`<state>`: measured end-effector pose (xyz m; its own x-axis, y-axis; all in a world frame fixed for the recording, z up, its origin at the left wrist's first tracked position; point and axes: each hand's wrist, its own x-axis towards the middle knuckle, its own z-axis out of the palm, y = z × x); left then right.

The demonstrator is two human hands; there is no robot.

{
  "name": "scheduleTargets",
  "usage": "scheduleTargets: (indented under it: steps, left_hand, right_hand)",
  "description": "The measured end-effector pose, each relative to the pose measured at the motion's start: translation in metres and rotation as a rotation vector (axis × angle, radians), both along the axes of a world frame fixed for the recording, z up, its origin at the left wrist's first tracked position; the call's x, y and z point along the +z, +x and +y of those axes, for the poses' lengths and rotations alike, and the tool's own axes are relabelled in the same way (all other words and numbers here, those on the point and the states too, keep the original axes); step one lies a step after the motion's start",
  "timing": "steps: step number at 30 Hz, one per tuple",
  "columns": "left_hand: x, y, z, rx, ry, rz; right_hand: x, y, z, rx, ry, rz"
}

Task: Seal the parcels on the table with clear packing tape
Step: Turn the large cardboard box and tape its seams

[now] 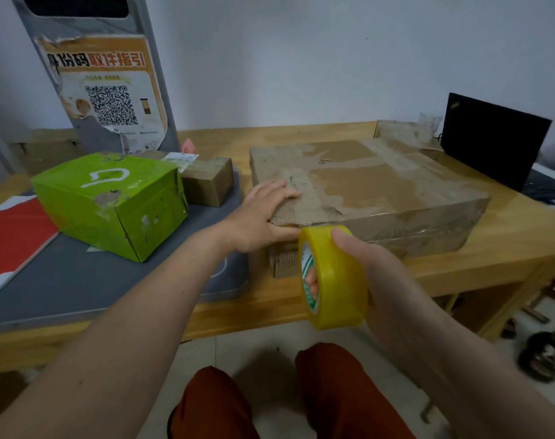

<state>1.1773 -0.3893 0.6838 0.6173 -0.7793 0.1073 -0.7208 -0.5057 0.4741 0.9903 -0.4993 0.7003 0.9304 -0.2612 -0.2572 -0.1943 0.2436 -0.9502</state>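
A wide, flat, worn cardboard parcel (380,185) lies on the wooden table (270,299), its near left corner torn. My left hand (263,213) rests flat on that corner, fingers spread over the top edge and thumb on the front face. My right hand (365,264) grips a yellowish roll of packing tape (336,280) just in front of the parcel's near side, with fingers through the core. A green box (111,201) and a small brown parcel (206,180) sit to the left on a grey mat (80,286).
A red-and-white folder (13,242) lies at the far left. A grey stand with an orange QR poster (105,87) rises behind the green box. A black laptop (494,137) stands at the back right. My knees in rust trousers (270,400) are below the table edge.
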Motion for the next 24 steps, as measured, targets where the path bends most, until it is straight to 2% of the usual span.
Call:
scheduleTargets:
  steps: [3,6,9,12,16,20,24]
  left_hand:
    - [0.006,-0.003,0.001,-0.021,0.067,0.021]
    - [0.03,-0.006,0.0,-0.026,0.31,0.08]
    - [0.051,-0.017,-0.022,-0.027,0.491,-0.03]
    - [0.045,-0.024,-0.043,-0.035,0.602,-0.122]
    - [0.049,-0.007,-0.042,-0.076,0.547,0.017]
    - [0.039,0.002,-0.056,0.029,0.59,-0.093]
    - [0.031,0.011,-0.072,0.164,0.556,-0.105]
  right_hand:
    - [-0.002,0.0,-0.003,0.005,-0.006,0.004]
    - [-0.006,0.0,-0.003,0.028,0.029,0.034]
    - [-0.01,-0.001,-0.003,0.057,0.052,0.025]
    - [-0.009,0.0,-0.007,0.069,0.047,0.002]
    - [-0.002,-0.001,-0.016,0.093,0.084,0.013]
    - [-0.001,0.001,-0.015,0.109,0.072,0.053]
    - [0.001,0.0,-0.018,0.104,0.092,0.071]
